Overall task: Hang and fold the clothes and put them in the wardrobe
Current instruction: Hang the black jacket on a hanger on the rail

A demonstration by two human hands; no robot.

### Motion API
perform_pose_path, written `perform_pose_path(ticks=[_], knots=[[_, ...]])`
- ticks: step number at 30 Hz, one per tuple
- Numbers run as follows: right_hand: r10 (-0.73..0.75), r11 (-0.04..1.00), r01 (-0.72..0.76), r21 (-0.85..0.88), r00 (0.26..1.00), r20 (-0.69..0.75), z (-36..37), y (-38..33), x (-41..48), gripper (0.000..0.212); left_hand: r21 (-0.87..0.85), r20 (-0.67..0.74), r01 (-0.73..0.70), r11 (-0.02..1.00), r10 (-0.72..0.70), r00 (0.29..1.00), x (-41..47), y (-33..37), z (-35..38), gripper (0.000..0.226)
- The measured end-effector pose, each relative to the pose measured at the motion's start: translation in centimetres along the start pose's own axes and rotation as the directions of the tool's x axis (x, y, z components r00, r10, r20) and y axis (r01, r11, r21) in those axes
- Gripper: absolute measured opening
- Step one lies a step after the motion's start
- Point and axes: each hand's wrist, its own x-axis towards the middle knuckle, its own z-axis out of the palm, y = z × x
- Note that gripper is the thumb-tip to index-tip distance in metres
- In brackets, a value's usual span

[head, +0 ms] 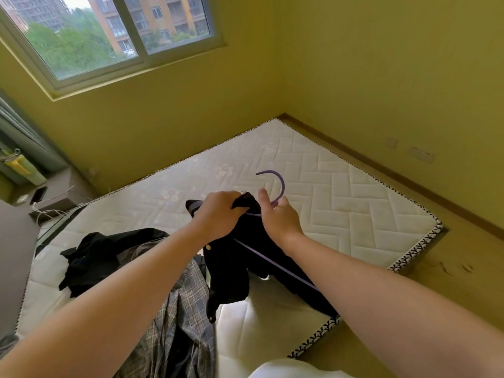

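Now, left hand [221, 214] gripping black garment [234, 268], right hand [281, 217] pinching purple hanger [283, 186], above mattress [341, 186].

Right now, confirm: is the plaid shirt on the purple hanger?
No: the plaid shirt lies on the mattress; the hanger is inside a black garment.

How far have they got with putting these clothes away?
Nothing looks finished: no hung or folded clothes show, and no wardrobe is in view. In hand: the left hand grips a black garment while the right hand holds a purple hanger partly inside it. Left: a plaid shirt and a dark heap lie loose on the mattress.
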Motion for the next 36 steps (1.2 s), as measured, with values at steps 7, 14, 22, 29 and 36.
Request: perform_pose_path(ticks=[7,14,22,29,36], knots=[[-0.085,0.94,0.096,0.327,0.995,-0.046,-1.9,-1.8,0.8,0.085,-0.386,0.006,-0.003,0.923,0.006,1.0,-1.1,4.4,-0.4,0.016],[-0.14,0.928,0.164,0.335,0.986,-0.094,-4.9,-2.8,1.3,0.073,-0.459,0.179,0.092,0.884,-0.009,0.984,-0.4,6.0,-0.4,0.023],[-0.184,0.824,0.15,0.546,0.983,0.006,-6.6,-3.0,1.7,0.061,0.514,-0.12,-0.227,0.827,0.332,0.936,2.9,6.4,0.9,0.047],[-0.185,0.771,0.09,0.631,0.979,0.086,-8.7,-1.1,3.0,0.05,0.228,-0.185,-0.201,0.953,0.246,0.951,6.3,6.5,2.5,0.044],[0.322,0.926,-0.328,0.187,0.945,0.062,-12.3,3.1,6.5,0.02,0.419,-0.057,-0.326,0.847,0.383,0.922,7.4,8.1,3.2,0.034]])
